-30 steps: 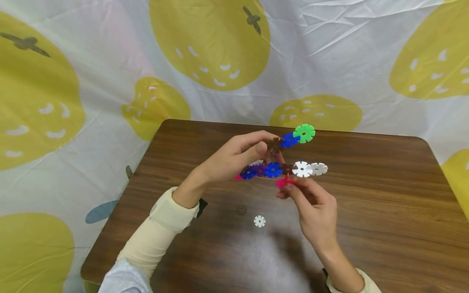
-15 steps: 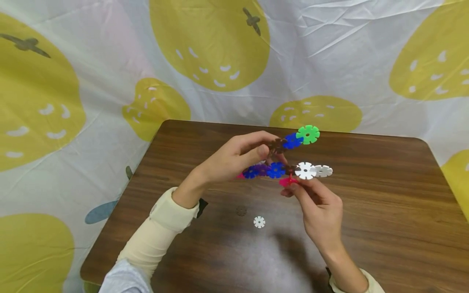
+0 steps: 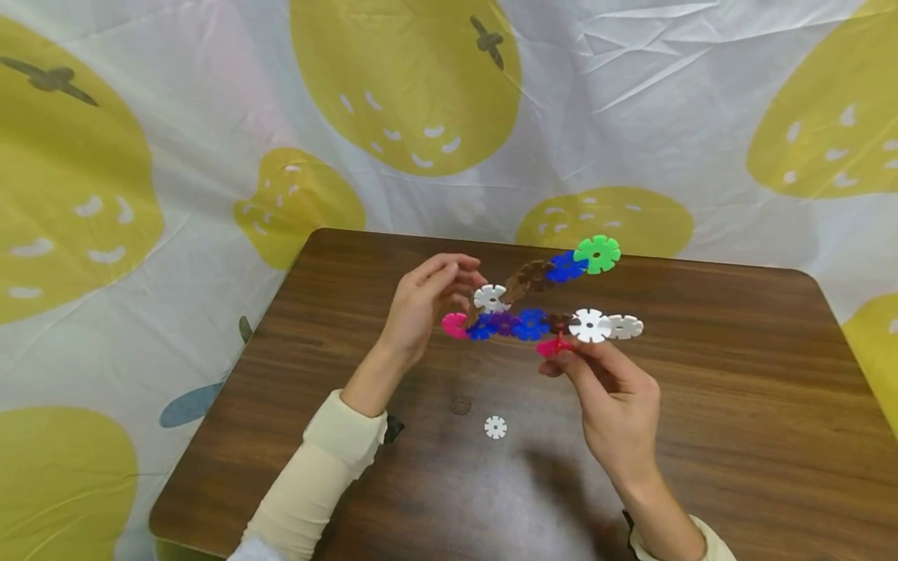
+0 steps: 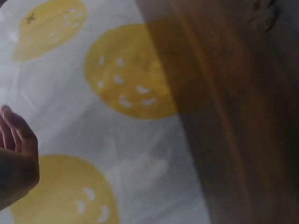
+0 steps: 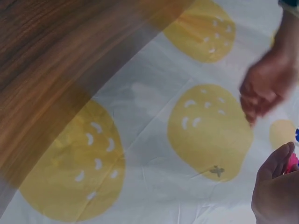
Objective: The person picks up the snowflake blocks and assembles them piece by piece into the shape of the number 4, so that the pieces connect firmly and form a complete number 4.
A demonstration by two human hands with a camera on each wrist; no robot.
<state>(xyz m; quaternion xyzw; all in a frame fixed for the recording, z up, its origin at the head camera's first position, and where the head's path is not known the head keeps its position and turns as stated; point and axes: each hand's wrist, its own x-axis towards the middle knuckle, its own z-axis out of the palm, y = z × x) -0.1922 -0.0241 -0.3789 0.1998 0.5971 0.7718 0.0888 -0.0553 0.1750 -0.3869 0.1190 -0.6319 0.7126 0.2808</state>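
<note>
Joined notched plastic discs form a construction held up over the table, with a row of blue discs [image 3: 531,315], purple and dark discs in the head view. White discs [image 3: 581,321] stick out at its right end. A second branch runs through brown discs [image 3: 529,276] to a green disc [image 3: 586,251] at the tip. My right hand [image 3: 620,405] pinches a pink disc [image 3: 546,349] under the row, between thumb and fingers. To the left, my left hand [image 3: 417,308] holds nothing, its fingers loosely bent beside another white disc [image 3: 482,294] and a pink disc [image 3: 453,325].
A loose white disc [image 3: 489,423] and a dark brown disc [image 3: 461,405] lie on the wooden table [image 3: 737,374] below the hands. Behind the table hangs a white cloth [image 3: 435,210] printed with yellow fruit.
My left hand has let go of the brown discs and drawn back to the left, uncovering the white and pink discs there. My right hand has shifted slightly right with the construction.
</note>
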